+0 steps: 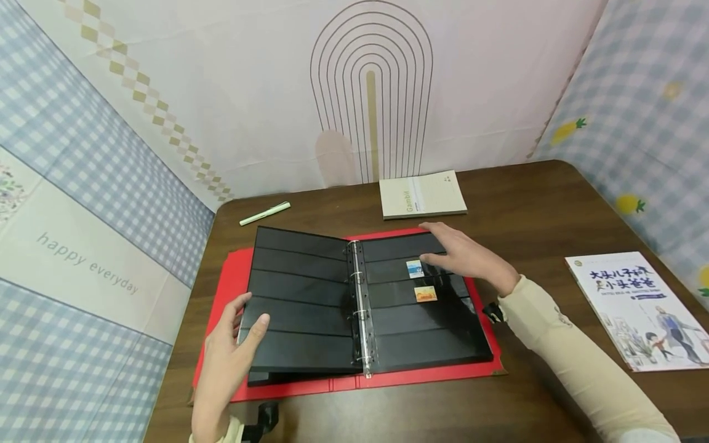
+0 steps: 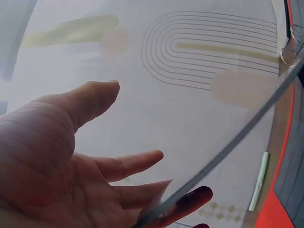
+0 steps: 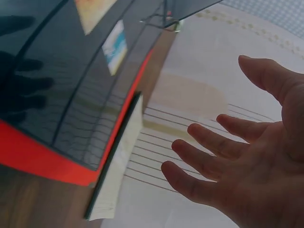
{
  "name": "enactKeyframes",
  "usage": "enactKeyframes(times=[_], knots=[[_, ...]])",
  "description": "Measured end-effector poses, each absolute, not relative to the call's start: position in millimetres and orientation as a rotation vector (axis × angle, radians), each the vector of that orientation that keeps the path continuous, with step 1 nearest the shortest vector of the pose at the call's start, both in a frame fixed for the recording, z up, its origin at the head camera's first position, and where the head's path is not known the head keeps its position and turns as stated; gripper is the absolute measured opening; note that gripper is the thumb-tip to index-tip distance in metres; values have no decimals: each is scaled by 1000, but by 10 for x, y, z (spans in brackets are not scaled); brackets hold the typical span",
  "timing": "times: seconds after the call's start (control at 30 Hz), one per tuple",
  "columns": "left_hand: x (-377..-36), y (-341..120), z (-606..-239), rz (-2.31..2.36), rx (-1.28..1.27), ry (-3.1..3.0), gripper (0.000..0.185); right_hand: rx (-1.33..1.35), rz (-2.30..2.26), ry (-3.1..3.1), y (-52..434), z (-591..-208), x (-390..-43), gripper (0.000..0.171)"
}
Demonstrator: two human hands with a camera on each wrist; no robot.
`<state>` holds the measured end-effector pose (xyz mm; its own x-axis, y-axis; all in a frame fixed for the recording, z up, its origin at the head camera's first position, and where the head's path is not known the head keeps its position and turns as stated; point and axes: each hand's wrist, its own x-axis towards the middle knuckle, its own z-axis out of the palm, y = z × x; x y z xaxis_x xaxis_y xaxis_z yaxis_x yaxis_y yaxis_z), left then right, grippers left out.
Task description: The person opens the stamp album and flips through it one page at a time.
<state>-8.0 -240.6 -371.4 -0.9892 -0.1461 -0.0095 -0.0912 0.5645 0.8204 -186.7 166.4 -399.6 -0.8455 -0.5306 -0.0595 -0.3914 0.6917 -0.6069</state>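
Binder (image 1: 354, 381) lies open flat on the counter (image 1: 554, 209), red cover under black pocket pages, ring spine (image 1: 361, 307) running near-to-far down the middle. That long axis is what I key on: pages hinge about it, left page (image 1: 301, 295) to its left, right page (image 1: 421, 307) to its right.

My left hand (image 1: 232, 347) is at the near-left edge of the left page, thumb (image 1: 256, 326) on top of the sheet, fingers tucked under the edge, so it pinches that page. In the left wrist view the page edge crosses my fingers (image 2: 137, 164) and the sheet looks lifted off the stack below, though I can't tell how high.

My right hand (image 1: 465, 255) sits on the far part of the right page, fingers spread and fairly straight, holding nothing. Its fingertips are just right of the blue stamp (image 1: 414, 268); I can't tell if they touch it. The orange stamp (image 1: 425, 294) is one pocket row nearer, just near of that hand. Both stamps lie right of the spine, so the right hand is much the nearer one to them; the left hand is well apart, across the spine.

Off the binder: green pen (image 1: 264, 213) far left, notebook (image 1: 422, 194) far, just beyond the right hand, picture book (image 1: 637, 307) at the right.
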Motion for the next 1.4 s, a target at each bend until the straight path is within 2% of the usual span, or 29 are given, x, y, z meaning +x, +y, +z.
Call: enactKeyframes(times=[0.4, 0.9, 1.4], knots=[[-119, -2505, -3996, -1414, 298, -2700, 58, -725, -735, 2581, 1698, -4190, -1983, 84], [-142, -2544, -4210, -1424, 397, -2799, 66, -558, -652, 2506, 1796, -4380, -2130, 99], [-188, -2556, -4352, -1360, 412, -2809, 56, -516, -629, 2518, 1781, -4423, -2157, 104]])
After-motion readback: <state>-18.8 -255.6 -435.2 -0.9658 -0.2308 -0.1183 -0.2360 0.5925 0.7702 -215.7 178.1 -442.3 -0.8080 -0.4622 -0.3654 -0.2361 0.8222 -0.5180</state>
